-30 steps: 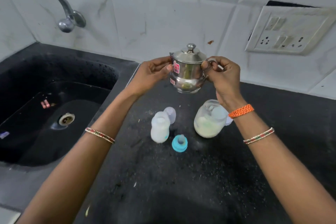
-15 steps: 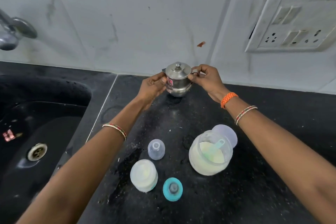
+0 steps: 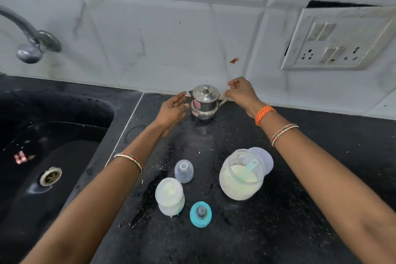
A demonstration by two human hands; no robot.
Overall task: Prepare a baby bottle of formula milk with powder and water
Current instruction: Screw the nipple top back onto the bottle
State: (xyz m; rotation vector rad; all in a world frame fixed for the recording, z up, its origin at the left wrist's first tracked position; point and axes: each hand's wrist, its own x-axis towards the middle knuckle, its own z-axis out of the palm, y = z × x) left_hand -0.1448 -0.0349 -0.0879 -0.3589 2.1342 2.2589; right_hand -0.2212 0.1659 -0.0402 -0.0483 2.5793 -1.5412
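On the black counter (image 3: 278, 231) by the tiled wall (image 3: 171, 38), left hand (image 3: 173, 109) and right hand (image 3: 241, 92) hover open, empty.

bare forearms, no sleeves. left wrist: thin beaded bangle (image 3: 129, 159). right wrist: orange braided thread band (image 3: 264, 114) plus two beaded bangles (image 3: 283, 133)

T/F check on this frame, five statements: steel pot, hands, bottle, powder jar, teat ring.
1. The steel pot stands on the counter by the wall, lid on. True.
2. The left hand grips the pot. False: its fingers are open beside it; the right hand is open too.
3. The baby bottle is capped. False: its mouth is open.
4. A scoop lies in the open powder jar. True.
5. The teal teat ring sits in the sink. False: it is on the counter beside the bottle.
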